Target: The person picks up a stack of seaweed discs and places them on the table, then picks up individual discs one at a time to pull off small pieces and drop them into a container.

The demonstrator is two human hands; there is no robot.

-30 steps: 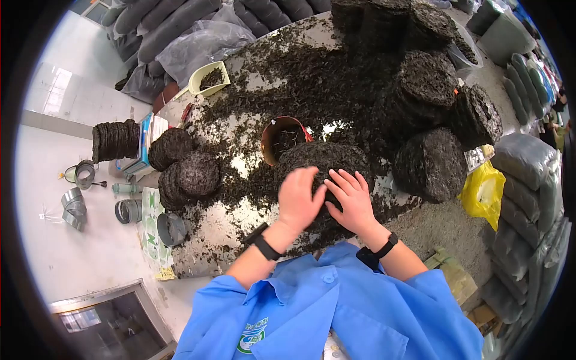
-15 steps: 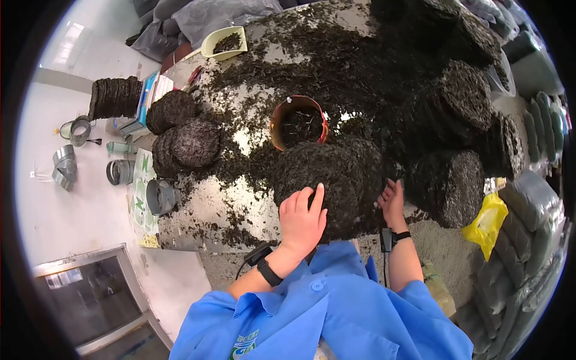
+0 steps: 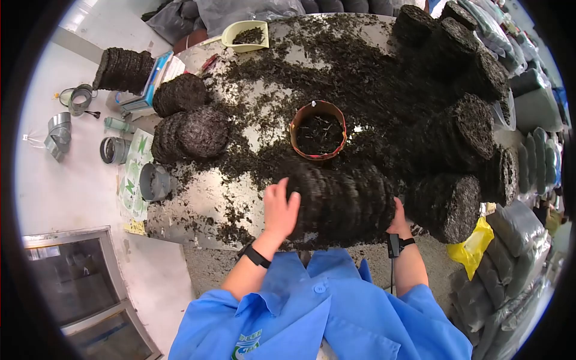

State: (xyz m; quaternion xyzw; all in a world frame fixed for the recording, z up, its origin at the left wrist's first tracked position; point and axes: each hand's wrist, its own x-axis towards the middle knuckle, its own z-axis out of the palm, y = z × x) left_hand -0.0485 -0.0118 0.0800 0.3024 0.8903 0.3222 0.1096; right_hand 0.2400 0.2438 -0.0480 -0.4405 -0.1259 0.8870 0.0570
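A thick roll of dark, ridged discs [image 3: 342, 204] lies lengthwise at the table's near edge, slightly blurred. My left hand [image 3: 280, 210] presses against its left end with the fingers apart. At the right end, my right hand [image 3: 399, 217] is against the roll, its fingers partly hidden behind it. The roll is held between the two hands. Just beyond it stands a round reddish-rimmed container [image 3: 318, 130] with dark flakes inside.
Dark flakes cover much of the table [image 3: 198, 210]. More disc stacks stand right [image 3: 462, 207] and left [image 3: 204, 132]. A cream scoop [image 3: 245, 36] lies at the back, a grey ring [image 3: 155, 182] at left, a yellow bag [image 3: 472, 246] at right.
The roll has turned from showing its flat face to lying sideways across the table. My left hand has moved from its face to its left end. The camera view has shifted.
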